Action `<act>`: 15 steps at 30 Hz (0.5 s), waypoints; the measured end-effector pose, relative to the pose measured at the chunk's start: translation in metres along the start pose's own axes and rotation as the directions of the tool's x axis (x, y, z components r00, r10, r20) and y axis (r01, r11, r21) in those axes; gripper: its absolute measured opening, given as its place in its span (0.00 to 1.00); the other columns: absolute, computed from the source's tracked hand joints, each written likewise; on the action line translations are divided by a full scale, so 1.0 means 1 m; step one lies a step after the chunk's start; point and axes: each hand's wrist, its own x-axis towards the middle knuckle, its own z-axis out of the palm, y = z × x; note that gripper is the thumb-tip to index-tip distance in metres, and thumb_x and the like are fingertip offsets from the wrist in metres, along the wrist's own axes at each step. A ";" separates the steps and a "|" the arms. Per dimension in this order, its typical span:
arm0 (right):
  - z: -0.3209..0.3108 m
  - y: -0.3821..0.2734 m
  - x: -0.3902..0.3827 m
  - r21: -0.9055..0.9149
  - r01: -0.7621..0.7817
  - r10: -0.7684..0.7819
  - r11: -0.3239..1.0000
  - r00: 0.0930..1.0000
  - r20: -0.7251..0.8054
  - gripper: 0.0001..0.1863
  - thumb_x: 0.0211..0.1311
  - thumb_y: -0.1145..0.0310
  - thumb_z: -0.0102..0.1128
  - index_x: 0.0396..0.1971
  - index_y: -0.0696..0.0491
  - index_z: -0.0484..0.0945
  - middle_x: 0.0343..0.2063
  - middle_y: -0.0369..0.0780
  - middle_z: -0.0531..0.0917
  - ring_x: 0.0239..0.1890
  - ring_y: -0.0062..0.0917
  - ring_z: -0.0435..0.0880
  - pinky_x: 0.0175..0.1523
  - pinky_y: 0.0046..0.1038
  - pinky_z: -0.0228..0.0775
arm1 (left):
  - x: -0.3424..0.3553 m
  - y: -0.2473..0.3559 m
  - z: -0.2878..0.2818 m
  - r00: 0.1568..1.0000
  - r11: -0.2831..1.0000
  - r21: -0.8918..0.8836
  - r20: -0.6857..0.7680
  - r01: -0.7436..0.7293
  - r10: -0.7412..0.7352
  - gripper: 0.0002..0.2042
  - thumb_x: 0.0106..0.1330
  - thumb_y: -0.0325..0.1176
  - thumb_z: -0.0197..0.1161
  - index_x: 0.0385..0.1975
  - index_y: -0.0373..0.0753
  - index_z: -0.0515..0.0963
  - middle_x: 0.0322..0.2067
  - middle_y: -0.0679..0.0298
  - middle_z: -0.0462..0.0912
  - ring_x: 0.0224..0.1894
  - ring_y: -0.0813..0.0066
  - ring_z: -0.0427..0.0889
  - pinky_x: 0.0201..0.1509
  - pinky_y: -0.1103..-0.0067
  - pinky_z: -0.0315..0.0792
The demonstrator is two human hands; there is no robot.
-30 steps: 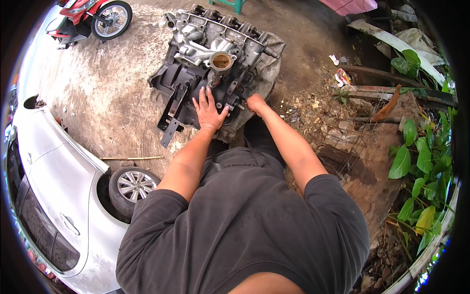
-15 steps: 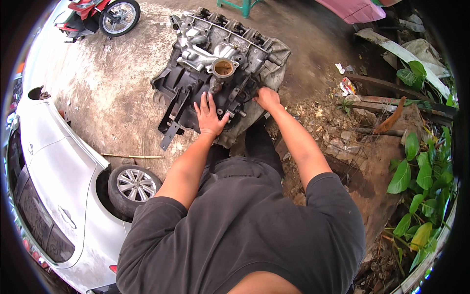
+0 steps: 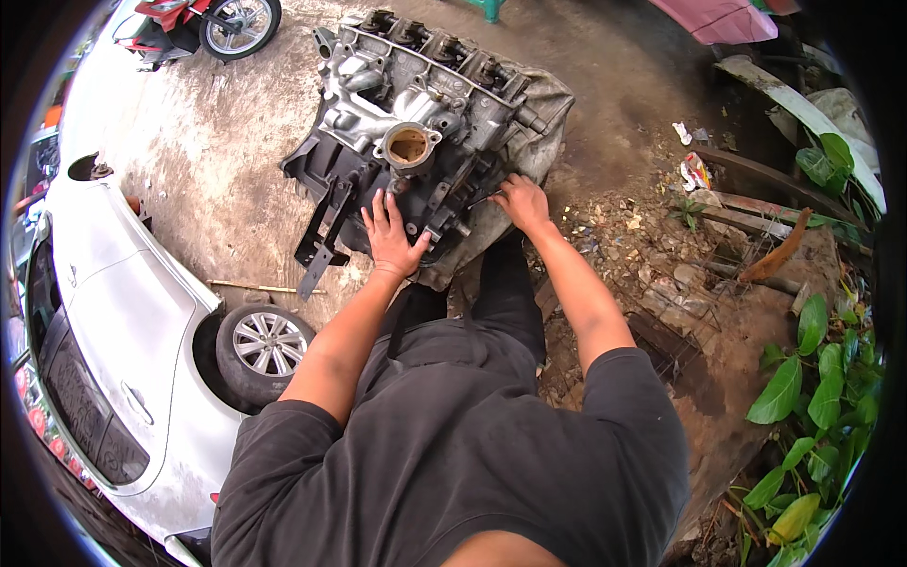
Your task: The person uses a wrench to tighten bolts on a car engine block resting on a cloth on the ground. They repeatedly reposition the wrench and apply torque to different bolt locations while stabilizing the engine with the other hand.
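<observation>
Both hands have shifted on the engine block [image 3: 416,123] since a second ago: the left hand [image 3: 390,238] has slid a little down onto the near dark part, and the right hand [image 3: 521,200] has moved in from the cloth's edge to the near right corner of the block, where it now pinches a thin dark tool [image 3: 482,197]. What kind of tool it is cannot be told; only a short slim shaft shows past the fingers.

That left hand lies open and flat, fingers spread, palm pressed on the black cover [image 3: 326,203] at the near side of the block, just below the round open port [image 3: 408,145]. It grips nothing. Closed around the tool, the right hand has its knuckles up.

Resting on a grey cloth [image 3: 543,113] spread over the bare concrete ground [image 3: 208,142], the engine block has its row of dark cylinders along the far edge and the black bracket sticking out toward the near left.

To the left stands a white car [image 3: 104,312], its wheel [image 3: 260,345] near the person's left elbow. A red scooter [image 3: 203,19] is parked at the far left. Rubble and litter [image 3: 661,246] lie to the right of the cloth, with green plants [image 3: 822,378] beyond them.
</observation>
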 end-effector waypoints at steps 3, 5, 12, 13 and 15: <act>0.018 0.017 0.009 0.071 0.003 -0.006 0.997 0.999 0.042 0.14 0.55 0.57 0.62 0.32 0.52 0.82 0.35 0.39 0.77 0.43 0.34 0.76 0.47 0.34 0.71 | 0.000 -0.001 0.001 1.000 1.000 0.006 -0.004 -0.007 0.007 0.49 0.53 0.60 0.57 0.68 0.33 0.46 0.67 0.44 0.45 0.70 0.47 0.47 0.70 0.50 0.37; 0.029 0.025 0.013 0.087 0.008 -0.016 0.996 0.995 0.094 0.15 0.56 0.56 0.60 0.34 0.52 0.82 0.37 0.39 0.77 0.45 0.34 0.76 0.48 0.34 0.70 | -0.001 -0.001 0.001 1.000 1.000 0.010 -0.011 -0.012 0.012 0.49 0.53 0.60 0.57 0.69 0.33 0.45 0.67 0.44 0.46 0.70 0.46 0.47 0.70 0.50 0.37; 0.037 0.023 0.005 0.017 0.008 -0.011 1.000 0.985 0.170 0.13 0.61 0.58 0.55 0.37 0.50 0.83 0.43 0.39 0.77 0.51 0.37 0.72 0.53 0.36 0.64 | 0.000 -0.001 0.001 1.000 1.000 0.010 -0.014 -0.010 0.010 0.50 0.54 0.61 0.56 0.69 0.33 0.45 0.67 0.43 0.46 0.69 0.46 0.48 0.70 0.50 0.37; 0.035 0.021 0.001 0.002 0.036 -0.036 0.999 0.987 0.156 0.13 0.61 0.59 0.55 0.37 0.50 0.82 0.43 0.38 0.77 0.51 0.37 0.71 0.53 0.37 0.63 | 0.001 -0.001 0.001 1.000 1.000 0.006 -0.013 -0.006 0.006 0.49 0.54 0.61 0.56 0.69 0.34 0.45 0.67 0.43 0.46 0.69 0.46 0.48 0.70 0.50 0.38; 0.029 0.021 -0.006 0.002 0.119 -0.119 0.993 0.989 0.084 0.11 0.61 0.61 0.55 0.37 0.50 0.82 0.43 0.38 0.77 0.52 0.36 0.70 0.53 0.37 0.62 | 0.001 -0.001 0.001 1.000 1.000 0.005 -0.012 -0.007 0.007 0.50 0.53 0.61 0.57 0.69 0.34 0.45 0.67 0.44 0.46 0.69 0.46 0.48 0.70 0.50 0.38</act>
